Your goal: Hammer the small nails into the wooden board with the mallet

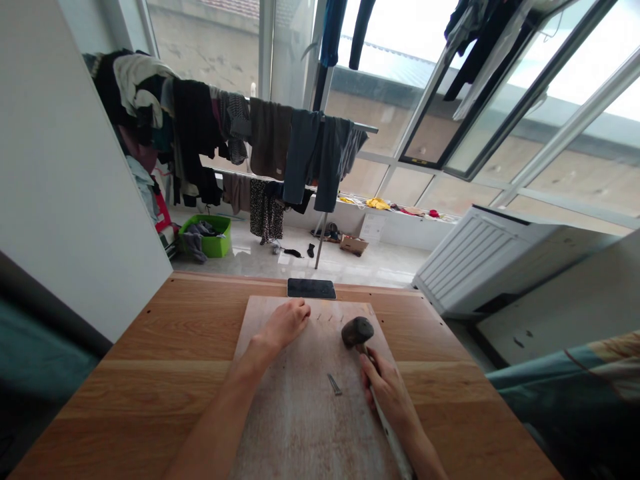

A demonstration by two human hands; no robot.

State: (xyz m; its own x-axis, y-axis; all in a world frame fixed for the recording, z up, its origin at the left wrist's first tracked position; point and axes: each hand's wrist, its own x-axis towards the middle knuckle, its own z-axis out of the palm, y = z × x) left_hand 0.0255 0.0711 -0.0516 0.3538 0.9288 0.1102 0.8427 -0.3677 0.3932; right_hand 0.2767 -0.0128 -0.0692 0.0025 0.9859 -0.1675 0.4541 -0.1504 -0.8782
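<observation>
A pale wooden board [305, 413] lies on a wooden table [165, 360] in front of me. My right hand [390, 393] is wrapped round the handle of a hammer [357, 331], whose dark head rests on the board's far right part. My left hand [287, 323] lies on the board near its far edge with fingers curled, pinching something too small to make out. A short row of nails [330, 319] stands in the board between the left hand and the hammer head. Two loose nails [335, 384] lie on the board left of my right hand.
A dark phone [311, 289] lies flat at the table's far edge. Beyond the table a drying rack [280, 143] holds clothes, with a green basket [210, 235] on the floor. A white appliance [500, 260] stands at the right.
</observation>
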